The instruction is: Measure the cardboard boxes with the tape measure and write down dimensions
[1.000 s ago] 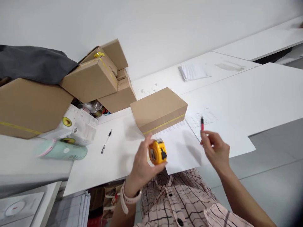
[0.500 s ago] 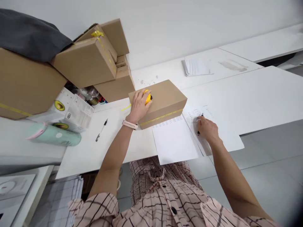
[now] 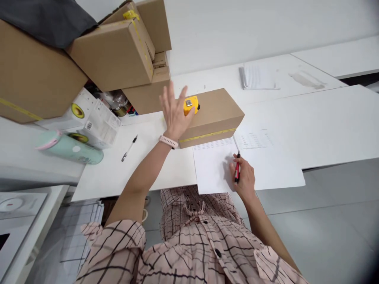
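Observation:
A closed cardboard box [image 3: 219, 106] with yellow tape along its side lies on the white table. On its top sits a yellow tape measure [image 3: 191, 105] with a metal clip facing up. My left hand [image 3: 177, 112] is spread beside the tape measure, its thumb at the measure's lower edge and the other fingers raised. Below the box, my right hand [image 3: 244, 175] grips a red and black pen [image 3: 237, 169], tip pointing away from me. Under that hand lie printed paper sheets [image 3: 211, 169], one with a table of small print; their upper left edge runs under the box.
A second pen [image 3: 129, 148] lies at the left, near a mint green bottle [image 3: 72, 148] and a white carton with avocado pictures [image 3: 94, 118]. Large cardboard boxes [image 3: 115, 53] are stacked at the back left. A paper stack [image 3: 260, 77] lies at the back right.
My left hand has opened off the tape measure, which stays on the box. My right hand, still holding the pen, has moved left from the printed table to near the sheets' overlap.

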Available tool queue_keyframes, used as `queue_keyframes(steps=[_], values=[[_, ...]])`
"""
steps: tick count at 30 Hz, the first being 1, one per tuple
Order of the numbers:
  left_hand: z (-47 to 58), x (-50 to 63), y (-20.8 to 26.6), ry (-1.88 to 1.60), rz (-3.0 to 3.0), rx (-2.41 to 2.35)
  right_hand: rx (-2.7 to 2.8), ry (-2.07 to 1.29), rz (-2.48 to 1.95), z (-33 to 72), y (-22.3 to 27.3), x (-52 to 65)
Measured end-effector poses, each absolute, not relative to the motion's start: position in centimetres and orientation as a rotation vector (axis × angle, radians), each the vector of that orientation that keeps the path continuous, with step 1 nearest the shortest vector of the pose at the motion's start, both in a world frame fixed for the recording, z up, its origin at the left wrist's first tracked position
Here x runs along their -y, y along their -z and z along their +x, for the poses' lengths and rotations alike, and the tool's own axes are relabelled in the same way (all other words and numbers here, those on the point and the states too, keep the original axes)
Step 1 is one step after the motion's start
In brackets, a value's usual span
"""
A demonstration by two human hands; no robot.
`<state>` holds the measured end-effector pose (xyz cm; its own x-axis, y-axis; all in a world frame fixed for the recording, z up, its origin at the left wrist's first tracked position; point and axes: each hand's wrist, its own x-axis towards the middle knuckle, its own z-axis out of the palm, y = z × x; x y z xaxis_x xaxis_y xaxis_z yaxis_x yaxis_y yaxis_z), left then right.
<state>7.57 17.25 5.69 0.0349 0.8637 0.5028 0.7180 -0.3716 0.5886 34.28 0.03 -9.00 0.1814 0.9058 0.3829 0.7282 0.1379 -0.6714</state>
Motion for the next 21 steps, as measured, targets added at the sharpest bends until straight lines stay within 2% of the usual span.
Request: queue_keyframes(steps=[2, 6, 12, 21], values=[[6.8, -15.8, -4.5, -1.367, 1.888, -1.730, 1.642, -0.078, -1.725, 34.1, 10.3, -0.2], [5.8, -15.9, -1.9, -1.256, 1.501, -1.635, 1.686, 0.070, -1.823, 35.2, 11.5, -0.9], [7.1, -19.8, -1.3, -1.101, 1.572, -1.408, 1.705, 0.088, -1.802, 35.7, 11.6, -1.1], [8.0, -18.5, 0.1, -1.109, 1.640, -1.426, 1.680, 0.084, -1.811, 35.5, 11.9, -1.3]])
